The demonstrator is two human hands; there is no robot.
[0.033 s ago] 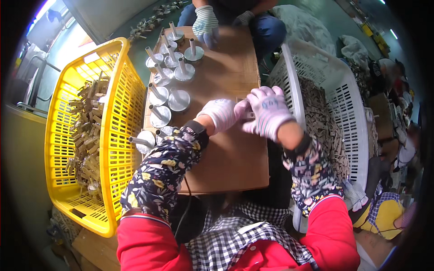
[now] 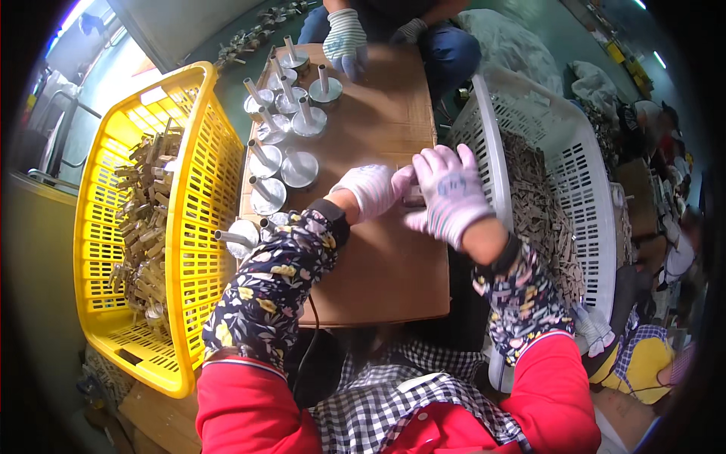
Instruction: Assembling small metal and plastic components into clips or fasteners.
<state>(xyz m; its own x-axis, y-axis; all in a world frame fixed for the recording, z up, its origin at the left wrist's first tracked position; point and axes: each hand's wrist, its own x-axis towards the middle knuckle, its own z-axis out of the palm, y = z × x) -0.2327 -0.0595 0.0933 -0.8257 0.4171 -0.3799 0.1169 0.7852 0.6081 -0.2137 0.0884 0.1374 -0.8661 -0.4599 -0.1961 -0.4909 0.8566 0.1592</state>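
My left hand (image 2: pixel 368 191), in a pink-and-white striped knit glove, is closed over the cardboard, its fingertips on a small metal piece (image 2: pixel 414 199). The left hand and the right hand's fingers partly hide that piece, so its exact kind does not show. Just right of it is my right hand (image 2: pixel 454 191), in a matching glove. Its fingers are stretched and apart, with the thumb near the piece. Left of my hands, several round silvery pieces with upright metal tubes (image 2: pixel 299 169) stand on the cardboard (image 2: pixel 378 280).
A yellow basket (image 2: pixel 185 227) of metal parts stands at the left. On the right is a white basket (image 2: pixel 495 144) full of small flat metal parts. Across the cardboard, a co-worker's gloved hand (image 2: pixel 345 44) rests on the far edge. Plastic sheeting (image 2: pixel 510 45) lies behind.
My right hand has spread its fingers and shifted slightly away from the small metal piece. My left hand has barely moved.
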